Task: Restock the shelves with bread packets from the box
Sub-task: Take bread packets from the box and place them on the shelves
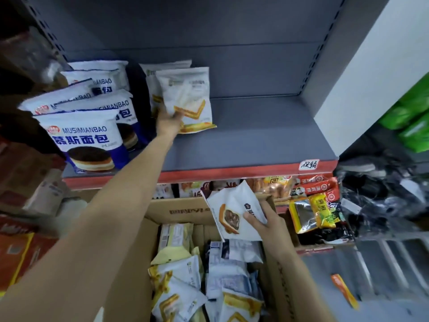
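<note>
Closest to me, the cardboard box sits low in view, and I can see it's packed with bread packets, yellow-trimmed ones to its left side and bluish-white ones toward its middle. Right above the box's far rim, my right hand has its fingers pinched around a white packet with a chocolate sandwich picture, lifted clear of the pile and tilted. So that one's loaded and waiting.

Beyond the box, across the red shelf edge, my left arm reaches up and forward. My left hand is at the grey shelf, fingers spread against the lower left corner of a yellow sandwich packet; I'd call it propping rather than a full clench, though the fingertips are partly hidden behind the wrapper. That packet stands leaning back against another like it, with its bottom edge on the shelf. Farther from the box on the left, the blue-and-white cake packets stand in a row.

My read: I'm mid-placement, settling the yellow packet upright. Next I'd let go gently so it doesn't topple forward, then bring the chocolate packet up from the box onto the bare shelf to the right of it.
</note>
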Available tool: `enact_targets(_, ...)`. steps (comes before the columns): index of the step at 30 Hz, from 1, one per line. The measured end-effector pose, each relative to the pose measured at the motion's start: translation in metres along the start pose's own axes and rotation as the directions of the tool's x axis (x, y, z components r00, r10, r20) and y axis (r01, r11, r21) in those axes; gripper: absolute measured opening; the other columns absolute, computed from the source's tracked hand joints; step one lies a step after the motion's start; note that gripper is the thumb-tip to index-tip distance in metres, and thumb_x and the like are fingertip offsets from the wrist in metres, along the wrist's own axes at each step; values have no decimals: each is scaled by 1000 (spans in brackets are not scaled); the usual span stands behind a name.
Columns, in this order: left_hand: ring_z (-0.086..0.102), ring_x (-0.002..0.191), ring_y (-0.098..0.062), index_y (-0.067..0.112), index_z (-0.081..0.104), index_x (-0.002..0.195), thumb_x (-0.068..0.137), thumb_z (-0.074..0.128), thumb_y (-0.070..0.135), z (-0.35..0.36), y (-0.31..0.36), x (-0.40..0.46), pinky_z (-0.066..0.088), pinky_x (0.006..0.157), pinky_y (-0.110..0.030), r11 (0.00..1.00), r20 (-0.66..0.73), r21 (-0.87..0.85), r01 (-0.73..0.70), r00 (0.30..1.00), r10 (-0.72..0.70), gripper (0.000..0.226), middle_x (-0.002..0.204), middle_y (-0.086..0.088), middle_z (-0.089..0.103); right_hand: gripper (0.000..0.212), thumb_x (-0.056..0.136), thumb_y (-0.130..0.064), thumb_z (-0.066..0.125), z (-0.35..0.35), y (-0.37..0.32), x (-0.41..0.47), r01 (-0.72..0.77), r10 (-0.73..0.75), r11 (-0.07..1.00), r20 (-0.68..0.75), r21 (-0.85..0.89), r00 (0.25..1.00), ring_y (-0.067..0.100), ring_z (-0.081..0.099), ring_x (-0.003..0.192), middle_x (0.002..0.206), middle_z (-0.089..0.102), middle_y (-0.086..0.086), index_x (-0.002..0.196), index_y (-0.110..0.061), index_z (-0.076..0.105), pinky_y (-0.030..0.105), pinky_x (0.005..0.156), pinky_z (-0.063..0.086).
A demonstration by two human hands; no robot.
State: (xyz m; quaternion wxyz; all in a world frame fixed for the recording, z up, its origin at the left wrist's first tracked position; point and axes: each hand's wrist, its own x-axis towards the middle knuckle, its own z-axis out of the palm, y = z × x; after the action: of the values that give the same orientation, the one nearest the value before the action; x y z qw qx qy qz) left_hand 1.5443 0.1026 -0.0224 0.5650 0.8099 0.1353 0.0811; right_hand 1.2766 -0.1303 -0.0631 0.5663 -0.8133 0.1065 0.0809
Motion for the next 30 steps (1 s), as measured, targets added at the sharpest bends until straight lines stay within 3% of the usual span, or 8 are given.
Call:
enact_targets(4,32,135,-30,4,26,145,88,61,28,-1,-3,8,26,108,-32,890,-133,456,10,990,57,71,146,-18,33,25,87,-42,63,5,1,6,-27,27,999,19,-26,999,11,68,86,96,71,-8,109,-31,57,46,81,54)
enact_targets(8,35,128,-36,7,35,141,87,60,29,-7,2,-19,23,103,-33,849,-140,516,-113,967,214,63,140,-20,38,29,88,-40,61,9,-8,3,-9,11,994,17,-106,1000,12,67,84,96,70,-4,109,-20,56,43,77,55)
enact_targets(11,43,121,-32,10,49,129,89,57,21,-15,11,-57,31,99,-32,901,-101,377,-213,958,268,42,131,-15,50,25,90,-38,60,11,-21,1,5,-1,991,29,-131,1000,13,65,84,95,68,-5,108,-21,56,35,73,52)
enact_targets(15,55,111,-8,24,55,116,93,56,25,-42,23,-136,40,96,-25,969,366,-62,-240,897,246,23,117,6,61,10,88,-36,63,4,-42,-5,39,-28,995,118,-89,993,4,64,78,86,66,-16,96,-35,57,20,62,48)
enact_targets(18,44,125,1,36,36,136,81,66,45,-75,27,-184,37,101,-15,977,752,-10,-215,642,149,63,136,10,47,25,85,-37,66,-10,-74,-12,92,-67,992,246,-89,967,3,66,87,100,69,-13,109,-32,60,24,72,52)
enact_targets(20,42,126,2,39,27,142,71,77,46,-97,31,-200,39,99,-14,970,798,39,-238,592,114,87,139,12,42,22,84,-33,68,-20,-104,-19,150,-118,985,308,-83,944,-7,63,85,98,68,-18,104,-33,61,13,69,50)
enact_targets(24,54,116,-5,46,37,131,61,77,52,-145,62,-214,48,97,-34,968,724,50,-245,677,134,81,128,11,55,27,77,-30,74,-33,-168,-34,247,-227,969,301,-31,926,-1,65,86,96,70,-13,102,-27,66,17,72,50)
enact_targets(30,58,97,12,42,45,115,79,73,41,-227,128,-226,45,76,-8,918,378,-52,-392,843,382,46,104,29,62,36,74,-19,69,-25,-261,-63,404,-471,840,117,363,874,12,67,91,103,71,-9,110,-22,64,26,71,56)
